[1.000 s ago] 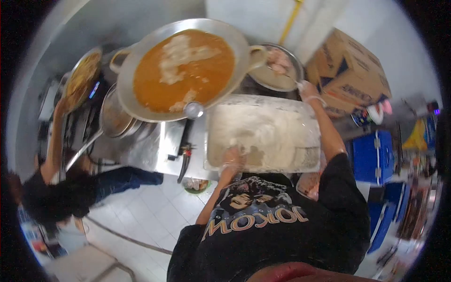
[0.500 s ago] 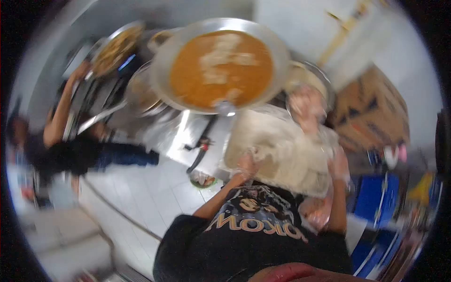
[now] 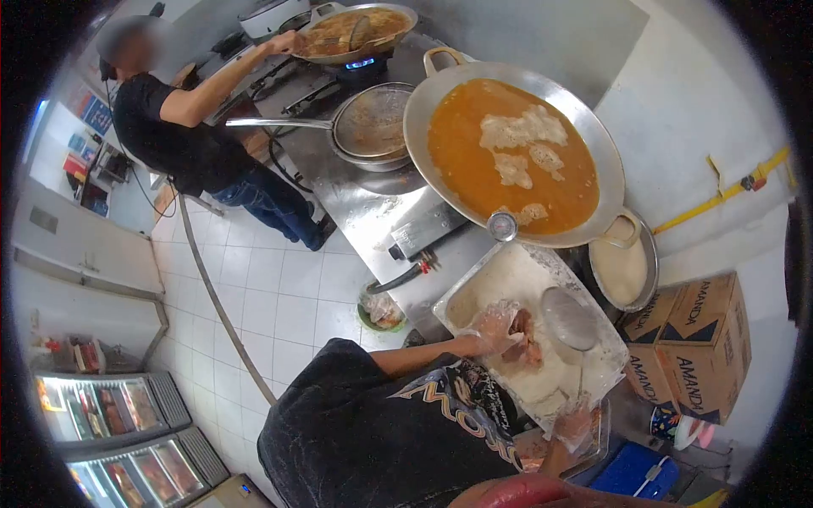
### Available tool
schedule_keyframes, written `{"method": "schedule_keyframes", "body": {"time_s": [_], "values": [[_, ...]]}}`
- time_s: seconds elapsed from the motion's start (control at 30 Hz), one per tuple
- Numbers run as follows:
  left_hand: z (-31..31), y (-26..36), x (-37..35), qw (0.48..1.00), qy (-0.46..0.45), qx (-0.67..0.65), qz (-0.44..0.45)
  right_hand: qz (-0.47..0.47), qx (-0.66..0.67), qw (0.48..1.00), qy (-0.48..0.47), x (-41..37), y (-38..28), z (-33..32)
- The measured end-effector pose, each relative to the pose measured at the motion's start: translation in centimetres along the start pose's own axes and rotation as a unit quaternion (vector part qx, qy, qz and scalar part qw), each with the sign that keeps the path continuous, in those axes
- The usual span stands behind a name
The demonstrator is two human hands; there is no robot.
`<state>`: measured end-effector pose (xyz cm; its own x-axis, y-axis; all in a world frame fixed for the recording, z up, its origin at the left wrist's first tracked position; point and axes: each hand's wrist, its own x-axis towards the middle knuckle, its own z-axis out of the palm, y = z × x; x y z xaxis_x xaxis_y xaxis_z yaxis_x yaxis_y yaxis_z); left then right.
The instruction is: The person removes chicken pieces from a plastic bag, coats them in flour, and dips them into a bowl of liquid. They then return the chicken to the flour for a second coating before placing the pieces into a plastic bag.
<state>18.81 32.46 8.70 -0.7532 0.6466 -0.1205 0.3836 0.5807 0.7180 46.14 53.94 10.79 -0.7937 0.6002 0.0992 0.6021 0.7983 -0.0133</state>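
My left hand [image 3: 498, 330], in a clear plastic glove, has its fingers closed against pieces of raw meat [image 3: 527, 339] on white flour in a metal tray [image 3: 622, 360]. Beside the meat, a round strainer [image 3: 569, 319] lies on the flour. Its thin handle runs toward my right hand [image 3: 574, 426], also gloved, which is closed around its end at the tray's near right edge. Under that hand is a clear container [image 3: 600, 436] with pinkish meat, partly hidden. Past the tray, a large pan [image 3: 614, 169] holds orange-brown oil with pale frying pieces and a round thermometer [image 3: 502, 226] at its rim.
A bowl of pale batter [image 3: 620, 269] and AMANDA boxes [image 3: 703, 356] stand right. Left of the large pan sits a sieve on a bowl [image 3: 371, 127]. A co-worker [image 3: 186, 127] reaches over another pan [image 3: 356, 34]. A hose [image 3: 212, 288] crosses the floor.
The view has turned and sharpened. The meat, earlier over the batter bowl, is now on the flour. My left hand has moved to the meat.
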Motion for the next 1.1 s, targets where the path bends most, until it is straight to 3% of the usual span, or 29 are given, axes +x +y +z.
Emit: {"method": "schedule_keyframes", "body": {"time_s": [0.03, 0.13, 0.17, 0.23, 0.33, 0.43, 0.53, 0.7, 0.77, 0.83, 0.93, 1.1], "values": [[-0.3, -0.4, 0.2, 0.999, 0.008, 0.001, 0.049, 0.044, 0.028, 0.999, -0.01, 0.1, -0.1, -0.1], [-1.1, -0.4, 0.7, 0.986, -0.161, 0.032, 0.025, 0.193, 0.169, 0.965, -0.055, 1.1, -0.1, -0.9], [0.6, -1.6, 1.3, 0.984, -0.163, 0.044, 0.047, 0.21, 0.203, 0.956, -0.042, 1.7, 0.3, -1.2], [5.5, -4.8, 2.3, 0.979, -0.169, 0.067, 0.089, 0.184, 0.232, 0.955, -0.011, 3.4, 1.6, -1.6], [6.1, -4.9, 1.8, 0.977, -0.121, 0.124, 0.125, 0.14, 0.23, 0.963, 0.023, 6.4, 4.3, -2.6], [9.6, -7.6, 2.6, 0.98, -0.141, 0.046, 0.133, 0.117, 0.201, 0.972, 0.037, 10.8, 6.7, -4.0], [4.8, -4.3, 2.2, 0.971, -0.182, 0.124, 0.091, 0.103, 0.164, 0.98, 0.048, 16.9, 8.6, -4.2], [11.6, -8.6, 3.3, 0.982, -0.129, 0.079, 0.116, 0.097, 0.1, 0.99, 0.03, 29.2, 8.3, -2.6], [10.8, -8.1, 3.5, 0.977, -0.146, 0.105, 0.111, 0.119, 0.009, 0.992, -0.031, 32.6, 7.9, -1.6], [4.5, -4.1, 2.5, 0.965, -0.208, 0.142, 0.071, 0.139, -0.117, 0.978, -0.105, 35.1, 7.2, -1.3], [3.3, -3.7, 2.0, 0.968, -0.213, 0.099, 0.086, 0.174, -0.035, 0.984, -0.034, 34.6, 2.8, -4.2], [3.5, -3.7, 1.5, 0.968, -0.228, 0.096, 0.047, 0.097, -0.018, 0.992, -0.076, 35.8, 4.6, -1.6]]}}
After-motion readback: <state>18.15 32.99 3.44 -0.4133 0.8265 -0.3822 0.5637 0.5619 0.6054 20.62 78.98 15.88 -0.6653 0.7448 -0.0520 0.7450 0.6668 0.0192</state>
